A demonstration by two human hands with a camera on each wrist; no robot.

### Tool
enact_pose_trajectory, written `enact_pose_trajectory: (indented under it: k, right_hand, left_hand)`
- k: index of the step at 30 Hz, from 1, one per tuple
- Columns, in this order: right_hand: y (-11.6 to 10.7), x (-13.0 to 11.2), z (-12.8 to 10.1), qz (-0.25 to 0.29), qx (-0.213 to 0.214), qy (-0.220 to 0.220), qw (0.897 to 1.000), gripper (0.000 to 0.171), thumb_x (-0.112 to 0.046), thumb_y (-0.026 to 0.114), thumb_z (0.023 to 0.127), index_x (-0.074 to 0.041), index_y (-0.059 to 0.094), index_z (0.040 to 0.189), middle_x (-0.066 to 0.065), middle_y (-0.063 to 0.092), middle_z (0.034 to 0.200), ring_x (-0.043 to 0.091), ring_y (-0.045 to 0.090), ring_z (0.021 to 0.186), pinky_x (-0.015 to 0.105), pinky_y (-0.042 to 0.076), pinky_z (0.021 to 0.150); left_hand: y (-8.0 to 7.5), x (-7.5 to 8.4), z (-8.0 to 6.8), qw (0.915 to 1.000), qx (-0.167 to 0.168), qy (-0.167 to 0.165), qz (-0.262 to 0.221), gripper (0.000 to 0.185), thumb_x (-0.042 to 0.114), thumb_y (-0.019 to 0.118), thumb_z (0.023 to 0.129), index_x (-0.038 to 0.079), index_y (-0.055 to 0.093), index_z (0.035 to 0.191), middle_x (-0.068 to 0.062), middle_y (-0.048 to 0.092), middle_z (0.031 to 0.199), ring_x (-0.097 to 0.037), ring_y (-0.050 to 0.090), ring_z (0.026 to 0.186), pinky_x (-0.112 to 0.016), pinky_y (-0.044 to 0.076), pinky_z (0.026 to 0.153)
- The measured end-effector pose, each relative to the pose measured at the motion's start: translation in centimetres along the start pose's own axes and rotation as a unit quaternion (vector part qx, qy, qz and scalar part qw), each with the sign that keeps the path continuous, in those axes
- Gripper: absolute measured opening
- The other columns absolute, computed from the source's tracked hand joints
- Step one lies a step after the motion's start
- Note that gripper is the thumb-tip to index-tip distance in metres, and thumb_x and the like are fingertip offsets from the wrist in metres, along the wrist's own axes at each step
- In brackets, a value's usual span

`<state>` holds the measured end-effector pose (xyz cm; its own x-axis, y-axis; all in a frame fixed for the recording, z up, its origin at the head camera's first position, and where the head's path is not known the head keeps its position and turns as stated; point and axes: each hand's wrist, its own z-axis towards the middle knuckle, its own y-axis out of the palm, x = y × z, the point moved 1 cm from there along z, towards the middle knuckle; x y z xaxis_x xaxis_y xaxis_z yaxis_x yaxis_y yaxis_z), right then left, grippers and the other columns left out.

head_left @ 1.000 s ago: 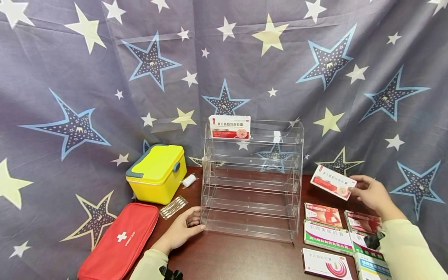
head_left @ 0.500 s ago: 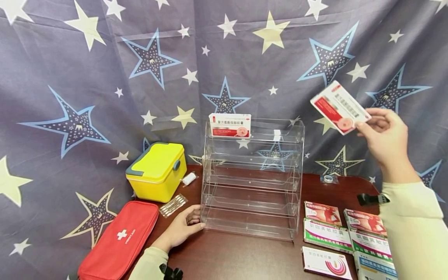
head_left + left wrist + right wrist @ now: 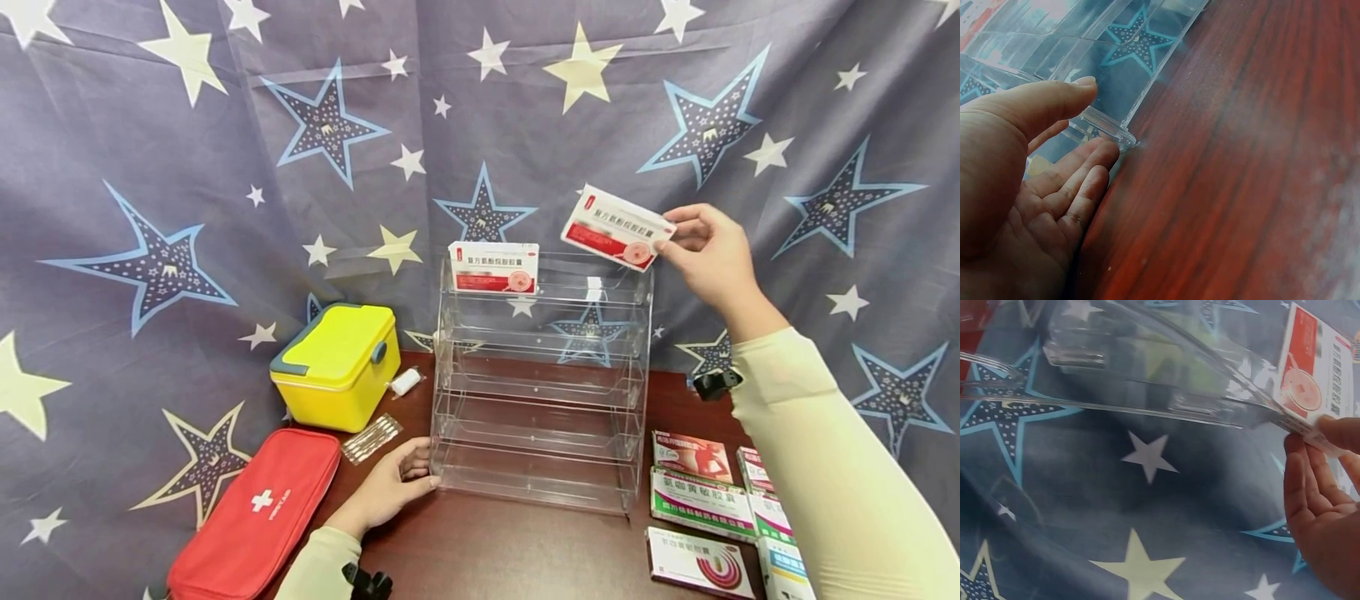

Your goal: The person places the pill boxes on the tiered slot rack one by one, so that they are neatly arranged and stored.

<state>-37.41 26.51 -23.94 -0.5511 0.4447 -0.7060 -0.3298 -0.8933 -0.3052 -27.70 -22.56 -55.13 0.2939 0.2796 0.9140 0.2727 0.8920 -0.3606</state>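
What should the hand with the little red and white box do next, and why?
Probably lower the red and white box into the top tier of the clear rack, right of the matching box already standing there. The right hand pinches it just above that empty spot, and the left hand touches the rack's bottom corner.

Pale cream long sleeves, blk wrist straps, bare hands.

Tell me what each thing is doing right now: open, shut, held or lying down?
yellow case: lid shut.
red first-aid pouch: lying flat.
clear shelf rack: upright, one box on top tier.
white-and-red box: held tilted above the rack.
right hand: pinches that box.
left hand: touches the rack's bottom corner.
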Motion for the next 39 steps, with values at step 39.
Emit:
enact_pose_trajectory:
  k: [39]
  right_hand:
    - [2.0, 1.6, -1.9, -0.095, -0.022, -0.018, 0.995, 0.022, -0.021, 0.076, 0.098, -0.007, 0.08, 0.113, 0.015, 0.078, 0.101, -0.006, 0.063, 0.079, 0.014, 0.045, 0.064]
  left_hand:
    - [0.0, 0.1, 0.0, 0.9999, 0.001, -0.004, -0.012, 0.06, 0.012, 0.082, 0.092, 0.002, 0.053, 0.144, -0.022, 0.067, 0.127, -0.032, 0.066, 0.115, -0.04, 0.054, 0.103]
